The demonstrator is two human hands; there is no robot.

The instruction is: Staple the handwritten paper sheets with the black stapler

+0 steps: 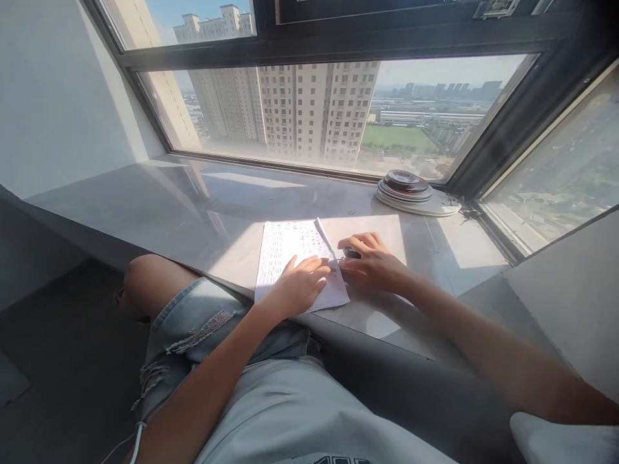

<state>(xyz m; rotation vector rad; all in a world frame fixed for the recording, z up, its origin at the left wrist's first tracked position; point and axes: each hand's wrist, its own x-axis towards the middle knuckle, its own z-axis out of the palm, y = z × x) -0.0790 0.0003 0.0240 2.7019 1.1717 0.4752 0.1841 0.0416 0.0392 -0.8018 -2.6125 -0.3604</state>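
Observation:
A sheet or thin stack of white paper [276,252] with rows of dark handwritten marks lies on the sill near its front edge. My left hand [302,283] rests flat on the paper's lower part, fingers stretched toward the right. At the paper's right edge, my right hand [372,261] has its fingers curved around a small dark rounded object [352,253], mostly hidden by the fingers; its kind cannot be made out. A slim pale strip [325,236], perhaps a pen or a curled paper edge, slants along the paper's upper right side. The fingertips of both hands nearly meet.
A stack of round plates or discs [403,192] stands at the back right of the marble-like sill [232,212], against the dark window frame [314,48]. A white wall [62,96] closes the left side. Bent legs in denim shorts [193,322] are below the sill's edge.

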